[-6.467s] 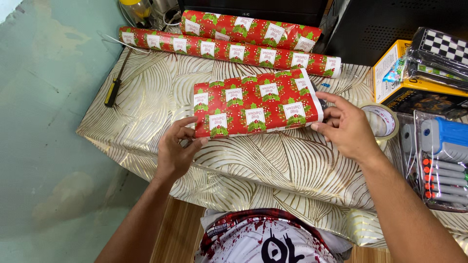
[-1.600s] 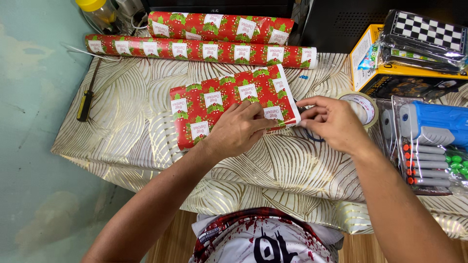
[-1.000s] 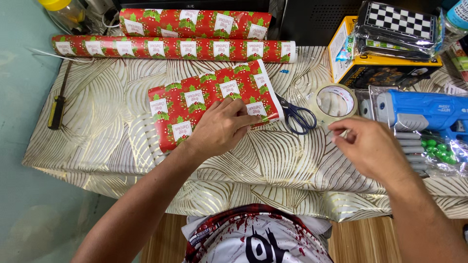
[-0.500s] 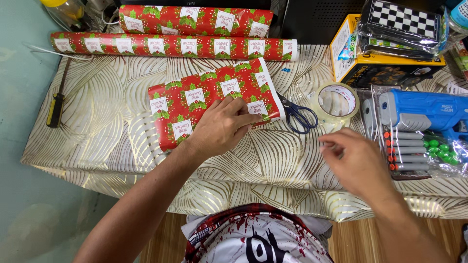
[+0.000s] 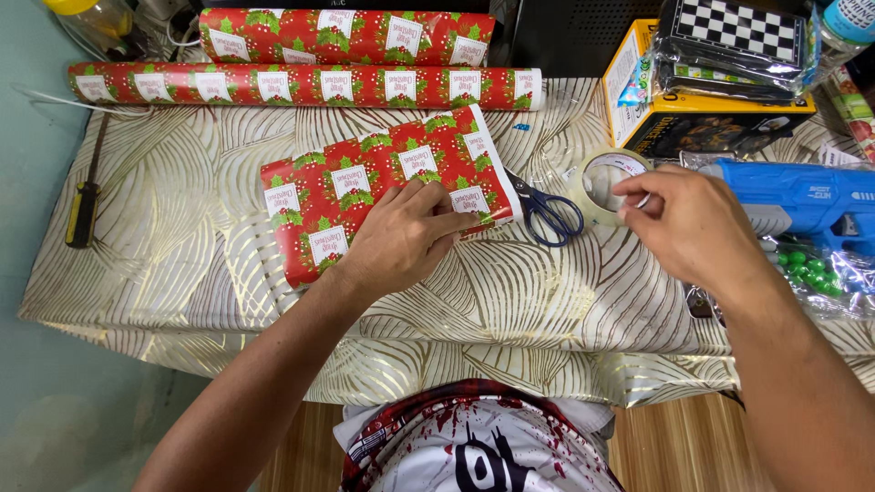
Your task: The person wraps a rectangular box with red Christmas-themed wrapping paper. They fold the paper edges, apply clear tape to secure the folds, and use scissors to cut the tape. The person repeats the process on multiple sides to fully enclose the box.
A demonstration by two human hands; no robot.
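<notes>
Head view. The wrapped parcel, a flat rectangular box covered in red holiday-print paper, lies tilted near the middle of the table, its right end just beside the blue-handled scissors. The left hand lies flat on the parcel's near edge, fingers extended and close together, pressing the paper down near the right corner; nothing is enclosed in the hand. The right hand is at the roll of clear tape, which lies flat on the table just right of the scissors; thumb and forefinger are pinched together at the roll's right rim, apparently on the tape's free end, though the tape itself is too clear to make out.

Judged from its look, the parcel is light and stiff beneath a thin, slick, easily creased paper skin, best steadied by flat pressure on a face or held by its two short ends. The tape roll is light, rigid and liable to slide, so it is best gripped across the ring.

Behind the parcel lie two rolls of matching paper; a screwdriver rests at the table's left edge; a yellow box, a chequered game set and a packaged blue toy gun are at the right.
</notes>
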